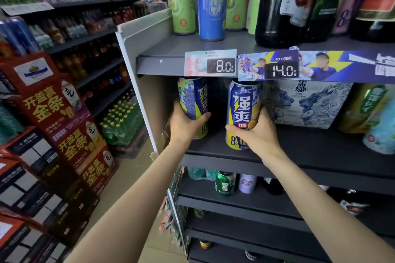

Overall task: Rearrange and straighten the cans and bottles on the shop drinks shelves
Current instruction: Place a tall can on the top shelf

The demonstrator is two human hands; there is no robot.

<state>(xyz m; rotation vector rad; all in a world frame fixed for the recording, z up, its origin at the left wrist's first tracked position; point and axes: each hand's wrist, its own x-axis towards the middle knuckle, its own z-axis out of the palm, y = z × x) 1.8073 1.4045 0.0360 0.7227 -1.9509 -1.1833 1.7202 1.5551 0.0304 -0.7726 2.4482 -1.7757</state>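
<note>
Two tall blue-and-yellow RIO cans stand on the dark middle shelf (316,151). My left hand (184,125) grips the left can (193,98), which leans a little and shows its side label. My right hand (257,132) grips the right can (242,109), upright with its front label facing me. A gap lies between the two cans. The tops of both cans are hidden behind the price tags on the shelf edge above.
A white-and-blue lion-print carton (307,104) stands right of the cans, green and pale cans beyond it. Tall RIO cans (211,0) and dark bottles (277,6) fill the upper shelf. Small cans (224,183) sit on the shelf below. Red cartons (64,126) stack on the left.
</note>
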